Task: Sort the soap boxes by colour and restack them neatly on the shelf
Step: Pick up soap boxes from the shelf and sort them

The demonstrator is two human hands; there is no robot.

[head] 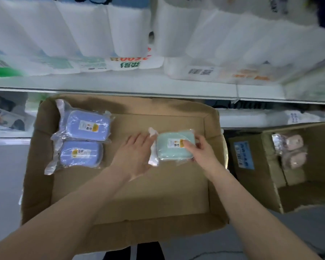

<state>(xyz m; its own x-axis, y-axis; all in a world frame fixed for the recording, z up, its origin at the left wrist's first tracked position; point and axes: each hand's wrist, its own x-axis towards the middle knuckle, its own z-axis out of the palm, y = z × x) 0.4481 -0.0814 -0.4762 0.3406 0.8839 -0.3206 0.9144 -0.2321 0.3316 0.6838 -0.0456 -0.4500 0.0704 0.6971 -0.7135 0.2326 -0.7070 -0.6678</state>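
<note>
While our left hand (pixel 135 156) is resting straight-fingered against the green soap box (pixel 167 152), our right hand (pixel 201 152) is gripping its right edge.

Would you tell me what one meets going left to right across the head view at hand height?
In order: purple soap boxes, left hand, green soap box, right hand, blue label, pink soap boxes.

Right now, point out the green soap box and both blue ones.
green soap box (pixel 163 151): head view, lid's left half.
upper blue soap box (pixel 87 126): head view, label.
lower blue soap box (pixel 79 152): head view, label.
</note>
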